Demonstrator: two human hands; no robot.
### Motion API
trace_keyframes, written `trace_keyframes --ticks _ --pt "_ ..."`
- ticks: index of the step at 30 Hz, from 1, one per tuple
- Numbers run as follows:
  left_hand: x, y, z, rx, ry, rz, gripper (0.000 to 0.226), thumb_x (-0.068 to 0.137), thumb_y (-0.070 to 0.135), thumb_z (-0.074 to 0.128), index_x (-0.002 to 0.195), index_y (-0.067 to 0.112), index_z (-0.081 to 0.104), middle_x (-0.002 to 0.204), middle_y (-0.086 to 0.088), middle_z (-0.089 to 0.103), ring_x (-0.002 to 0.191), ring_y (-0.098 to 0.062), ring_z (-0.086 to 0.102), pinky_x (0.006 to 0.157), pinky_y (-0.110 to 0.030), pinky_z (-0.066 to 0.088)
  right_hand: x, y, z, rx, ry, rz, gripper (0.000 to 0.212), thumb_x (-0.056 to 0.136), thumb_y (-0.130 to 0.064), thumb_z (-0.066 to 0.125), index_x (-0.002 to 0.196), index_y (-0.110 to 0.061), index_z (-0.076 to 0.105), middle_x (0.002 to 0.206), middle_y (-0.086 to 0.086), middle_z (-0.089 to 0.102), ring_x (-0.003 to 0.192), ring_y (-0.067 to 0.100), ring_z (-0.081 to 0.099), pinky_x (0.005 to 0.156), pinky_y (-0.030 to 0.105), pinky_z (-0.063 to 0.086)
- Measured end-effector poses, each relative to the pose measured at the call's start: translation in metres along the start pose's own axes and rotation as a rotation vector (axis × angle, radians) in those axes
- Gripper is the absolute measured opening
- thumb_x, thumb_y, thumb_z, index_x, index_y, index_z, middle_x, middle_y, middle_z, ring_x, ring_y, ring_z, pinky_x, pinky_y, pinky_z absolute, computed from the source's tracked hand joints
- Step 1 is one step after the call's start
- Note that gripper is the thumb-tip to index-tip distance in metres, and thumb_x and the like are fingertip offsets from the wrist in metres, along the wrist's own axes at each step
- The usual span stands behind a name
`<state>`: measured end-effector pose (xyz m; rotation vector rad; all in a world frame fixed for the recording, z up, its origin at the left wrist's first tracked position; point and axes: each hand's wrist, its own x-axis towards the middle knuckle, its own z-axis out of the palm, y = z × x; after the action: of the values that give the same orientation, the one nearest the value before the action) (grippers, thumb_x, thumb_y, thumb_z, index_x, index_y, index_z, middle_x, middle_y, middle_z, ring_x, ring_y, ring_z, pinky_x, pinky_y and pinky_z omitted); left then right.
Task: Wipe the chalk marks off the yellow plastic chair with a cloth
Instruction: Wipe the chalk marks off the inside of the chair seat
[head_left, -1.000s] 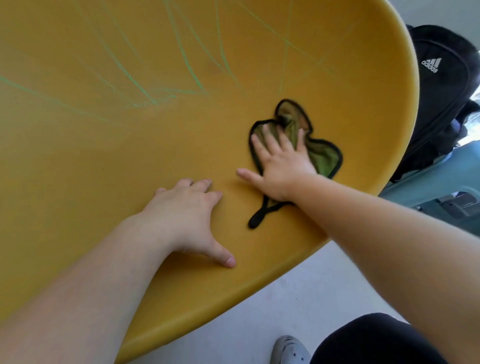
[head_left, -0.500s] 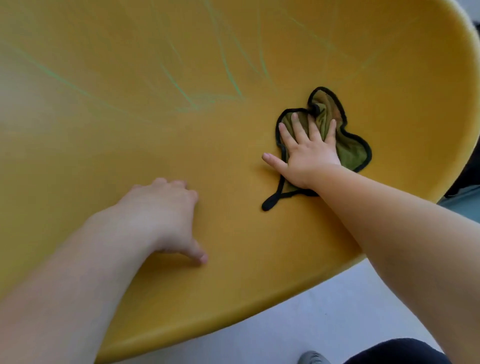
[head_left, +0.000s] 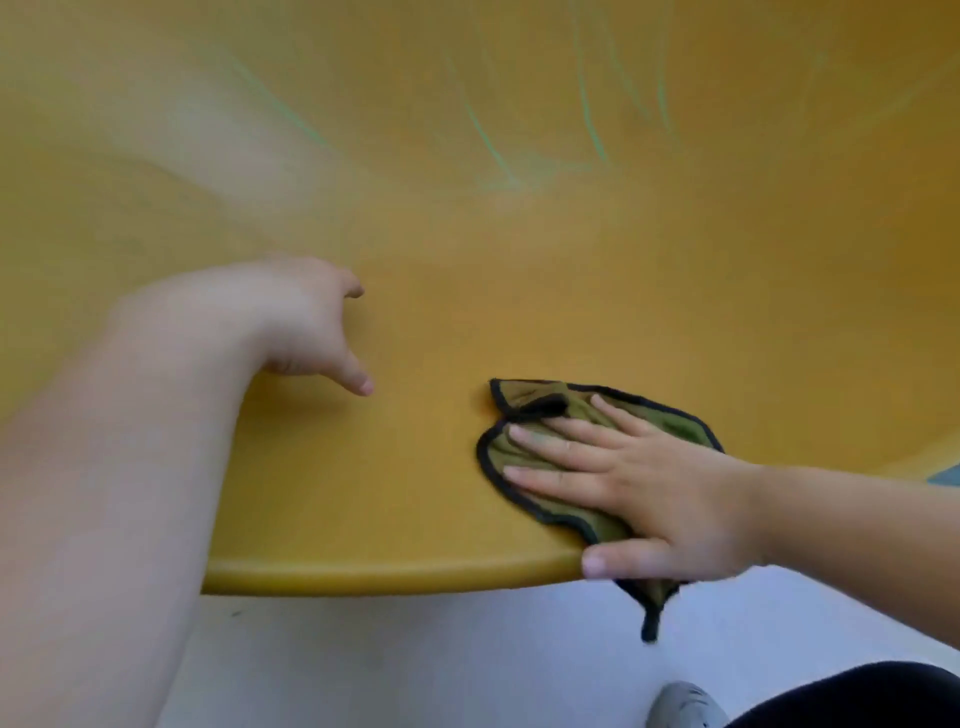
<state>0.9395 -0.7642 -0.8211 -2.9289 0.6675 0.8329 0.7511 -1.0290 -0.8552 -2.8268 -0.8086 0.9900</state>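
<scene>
Head view (the only one).

- Yellow chair (head_left: 467, 322): the shell fills the frame, with its rounded front lip nearest you above the pale floor (head_left: 415, 654).
- Chalk marks (head_left: 491, 145): thin green strokes on the far upper part of the shell, well apart from the cloth. Most of the job looks undone.
- Cloth (head_left: 511, 452): olive with a black hem, bunched on the seat at the front lip. One corner hangs over the edge.
- Right hand (head_left: 660, 499): flat on the cloth with the fingers spread and straight, and the thumb on the lip.
- Left hand (head_left: 291, 317): rests on the seat and holds nothing. It is blurred, but the fingers seem loosely bent with the thumb out.

Handling notes:
1. Slide the cloth up to the green strokes before you scrub.
2. Keep your palm and all fingers on the fabric so it cannot roll up under you.
3. Press with your left hand so the chair stays put.
4. Take each stroke along its length, then across it.
5. Turn to a clean fold when the chalk smears.
6. Gather in the dangling corner.
</scene>
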Motion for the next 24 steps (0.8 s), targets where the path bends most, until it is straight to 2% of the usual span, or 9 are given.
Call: trace_keyframes --ticks 3,5,7,10,13,16,18,21,24 --pt "-0.003 0.0 0.006 -0.011 -0.015 0.016 0.106 0.063 0.056 0.083 0.15 0.024 0.033 0.153 -0.001 0.039 0.135 -0.027 0.043 0.108 -0.036 0.039 0.01 0.064 -0.009 -0.099 0.047 0.45 0.084 0.062 -0.093 -0.026 0.138 -0.059 -0.038 0.166 -0.008 -0.032 0.156 0.026 -0.019 0.123 0.058 -0.013" --pt "-0.006 0.0 0.007 -0.004 -0.003 0.014 0.101 0.065 0.054 0.083 0.149 0.024 0.035 0.152 -0.001 0.04 0.134 -0.028 0.044 0.107 -0.035 0.04 0.029 0.096 -0.02 -0.099 0.107 0.701 0.09 0.062 -0.092 -0.025 0.144 -0.055 -0.035 0.168 -0.001 -0.027 0.156 0.032 -0.016 0.121 0.065 -0.009" --pt "-0.008 -0.003 0.006 -0.009 0.01 0.002 0.097 0.068 0.052 0.082 0.148 0.024 0.037 0.15 -0.002 0.043 0.132 -0.028 0.046 0.106 -0.035 0.041 0.054 0.099 -0.026 -0.021 0.191 0.782 0.094 0.069 -0.091 -0.017 0.153 -0.05 -0.022 0.169 -0.002 -0.024 0.156 0.034 -0.015 0.119 0.069 -0.009" --pt "-0.013 -0.013 0.002 -0.019 0.014 -0.038 0.092 0.07 0.05 0.082 0.147 0.025 0.038 0.148 -0.003 0.046 0.131 -0.029 0.046 0.104 -0.037 0.042 0.095 0.047 -0.03 0.105 0.245 0.598 0.096 0.074 -0.091 -0.01 0.158 -0.046 -0.014 0.168 -0.009 -0.023 0.156 0.03 -0.02 0.119 0.069 -0.01" --pt "-0.018 -0.024 -0.001 -0.033 0.025 -0.079 0.09 0.071 0.049 0.081 0.147 0.026 0.039 0.147 -0.003 0.047 0.13 -0.03 0.047 0.102 -0.035 0.042 0.111 -0.034 -0.027 0.077 0.2 0.189 0.094 0.078 -0.09 -0.002 0.159 -0.044 -0.013 0.168 -0.013 -0.023 0.154 0.026 -0.024 0.119 0.067 -0.015" --pt "-0.022 -0.029 -0.004 -0.035 0.044 -0.085 0.088 0.074 0.048 0.079 0.148 0.025 0.038 0.146 -0.003 0.048 0.13 -0.029 0.046 0.101 -0.034 0.041 0.085 -0.079 -0.018 0.073 0.173 -0.161 0.086 0.088 -0.081 0.014 0.16 -0.042 -0.012 0.168 -0.015 -0.021 0.154 0.019 -0.027 0.118 0.055 -0.022" --pt "-0.023 -0.031 -0.005 -0.038 0.055 -0.082 0.085 0.076 0.048 0.078 0.148 0.025 0.038 0.145 -0.004 0.048 0.129 -0.029 0.047 0.099 -0.033 0.04 0.057 -0.075 -0.009 0.076 0.129 -0.255 0.084 0.091 -0.078 0.02 0.16 -0.043 -0.011 0.167 -0.017 -0.023 0.153 0.015 -0.028 0.119 0.049 -0.023" --pt "-0.022 -0.026 -0.002 -0.051 0.056 -0.079 0.087 0.075 0.052 0.076 0.149 0.027 0.036 0.146 -0.002 0.047 0.131 -0.029 0.045 0.101 -0.035 0.041 0.032 -0.024 -0.003 -0.013 0.077 -0.074 0.078 0.082 -0.087 -0.002 0.152 -0.056 -0.02 0.163 -0.02 -0.031 0.155 0.016 -0.024 0.121 0.048 -0.021" --pt "-0.016 -0.012 0.008 -0.034 0.04 0.0 0.094 0.072 0.058 0.075 0.149 0.027 0.034 0.149 -0.003 0.043 0.134 -0.029 0.042 0.105 -0.036 0.04 0.03 0.051 -0.009 -0.034 0.104 0.39 0.072 0.069 -0.091 -0.023 0.135 -0.067 -0.035 0.163 -0.014 -0.033 0.155 0.021 -0.022 0.123 0.05 -0.016"
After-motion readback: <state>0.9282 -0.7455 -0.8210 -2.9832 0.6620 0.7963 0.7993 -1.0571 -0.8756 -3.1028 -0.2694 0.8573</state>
